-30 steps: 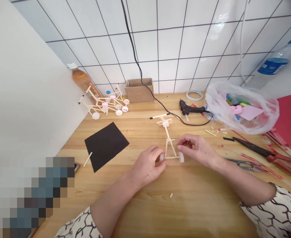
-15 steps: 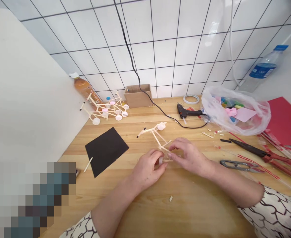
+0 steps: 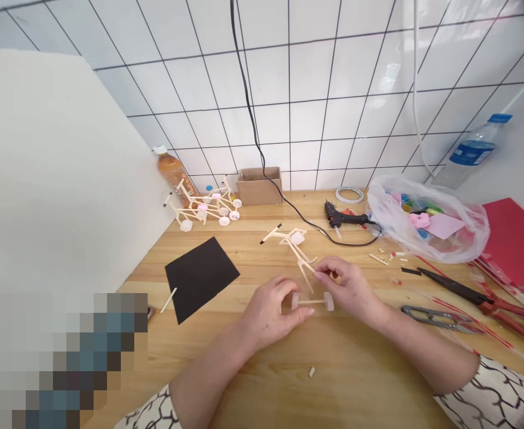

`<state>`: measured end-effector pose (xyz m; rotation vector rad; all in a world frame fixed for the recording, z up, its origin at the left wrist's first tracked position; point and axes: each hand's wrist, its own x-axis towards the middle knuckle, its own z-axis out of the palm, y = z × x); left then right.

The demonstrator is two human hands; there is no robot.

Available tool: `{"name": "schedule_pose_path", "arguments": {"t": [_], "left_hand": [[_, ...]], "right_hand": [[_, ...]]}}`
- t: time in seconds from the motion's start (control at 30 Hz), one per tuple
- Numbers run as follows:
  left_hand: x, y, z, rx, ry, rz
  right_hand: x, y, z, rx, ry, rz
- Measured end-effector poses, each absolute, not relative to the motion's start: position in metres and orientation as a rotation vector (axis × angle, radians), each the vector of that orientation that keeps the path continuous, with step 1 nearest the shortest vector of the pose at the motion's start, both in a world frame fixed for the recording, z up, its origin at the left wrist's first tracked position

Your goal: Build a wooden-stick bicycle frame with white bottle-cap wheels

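My right hand [image 3: 349,289] pinches the rear end of a small wooden-stick bike frame [image 3: 304,262] between thumb and fingertips. The frame is tilted, with a black-tipped handlebar [image 3: 271,233] at its far left end and a whitish wheel [image 3: 298,238] beside it. Just below, my left hand [image 3: 271,307] has thumb and index finger around the left wheel of a stick axle [image 3: 312,302]. This axle bears two translucent whitish wheels, and its right wheel [image 3: 328,301] is exposed. One thin stick of the frame points down close to the axle.
Finished stick vehicles [image 3: 208,208] stand at the back left near a tea bottle [image 3: 172,170]. Black card [image 3: 202,280] lies left. A glue gun [image 3: 345,218] with its cord, a plastic bag [image 3: 476,232], pliers [image 3: 462,286] and snips [image 3: 440,319] are right.
The bike frame has lifted and tilted in my right hand. The axle with its wheels now shows fully below it, apart from my right fingers. The camera view has shifted slightly.
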<state>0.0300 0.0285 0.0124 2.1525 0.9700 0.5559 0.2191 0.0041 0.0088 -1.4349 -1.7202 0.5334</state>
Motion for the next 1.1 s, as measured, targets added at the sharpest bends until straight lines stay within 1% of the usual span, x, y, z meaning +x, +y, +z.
{"name": "schedule_pose_path", "arguments": {"t": [0.13, 0.4, 0.6, 0.9, 1.1], "left_hand": [[0.028, 0.036, 0.016, 1.882, 1.017, 0.706], [0.040, 0.056, 0.006, 1.225, 1.030, 0.939], [0.046, 0.050, 0.021, 0.998, 0.985, 1.037], [0.056, 0.047, 0.038, 0.755, 0.891, 1.104], [0.055, 0.045, 0.048, 0.767, 0.883, 1.120]], "right_hand": [[0.223, 0.004, 0.015, -1.475, -1.651, 0.580], [0.224, -0.001, 0.020, -1.456, -1.545, 0.705], [0.223, -0.005, 0.021, -1.431, -1.500, 0.844], [0.203, -0.021, 0.035, -1.237, -1.695, 0.596], [0.202, -0.029, 0.052, -1.134, -1.755, 0.589]]}}
